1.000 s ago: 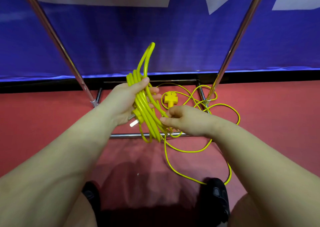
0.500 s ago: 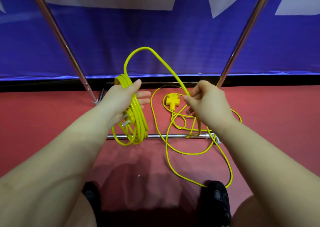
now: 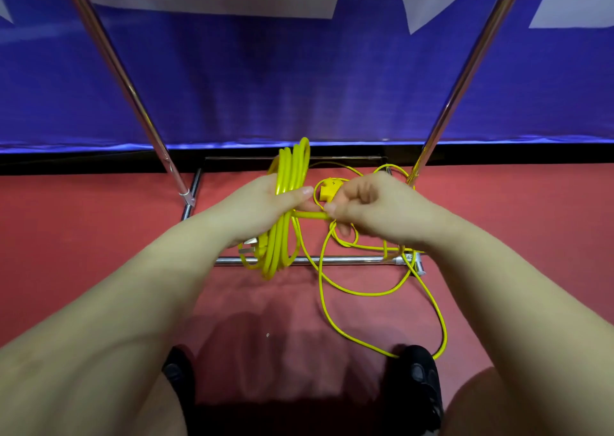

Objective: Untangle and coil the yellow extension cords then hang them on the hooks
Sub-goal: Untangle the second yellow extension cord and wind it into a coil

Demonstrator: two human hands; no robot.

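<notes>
Head view. The left hand (image 3: 262,208) is gripping a coil of yellow cord (image 3: 287,209), its fingers curled round the bundled loops at mid-height, the thumb lying across the front. The coil is standing roughly upright in that hand, its top reaching above the fingers and its lower loops hanging down in front of the near floor bar (image 3: 332,260) of a chrome rack. A white plug (image 3: 247,245) with metal pins is showing at the coil's lower left, just under the left wrist.

The right hand (image 3: 375,208) is pinching a short, taut run of the same cord (image 3: 310,215) between thumb and curled fingers, just beside the left hand; this run is passing level from the coil to the right fingertips. Motion blur is obscuring the right fingers, so their exact placement cannot be told.

Behind the hands a yellow socket block (image 3: 329,189) is lying on the red floor (image 3: 99,236), inside the rack's base frame. Loose cord (image 3: 365,291) is trailing from under the right hand in wide loops over the floor, crossing the near bar and curving back to a black shoe (image 3: 420,379) at lower right. A second shoe (image 3: 179,374) is showing at lower left.

Two slanting chrome poles (image 3: 133,93) are rising left and right before a blue banner (image 3: 299,86).
</notes>
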